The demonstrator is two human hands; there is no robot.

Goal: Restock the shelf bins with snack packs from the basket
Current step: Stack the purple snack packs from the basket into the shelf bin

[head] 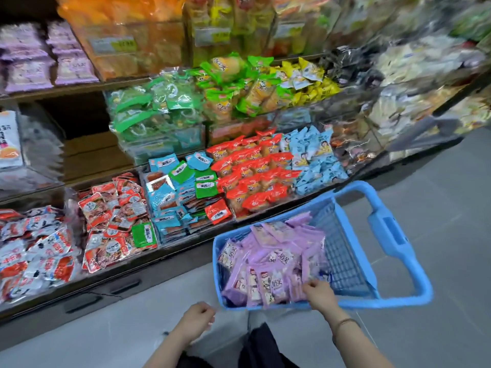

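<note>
A blue plastic basket stands on the floor at the lower right, heaped with purple snack packs. My right hand reaches over the basket's near rim and its fingertips touch the nearest purple packs; whether it grips one I cannot tell. My left hand hovers over the floor left of the basket, fingers curled, holding nothing. More purple packs of the same colour lie on the upper shelf at the far left.
Clear shelf bins hold red, blue, green and yellow snack packs in tiers ahead of me. The basket's handle sticks out to the right. Grey floor tiles stretch right of the basket. Below the lowest bins runs a dark drawer base.
</note>
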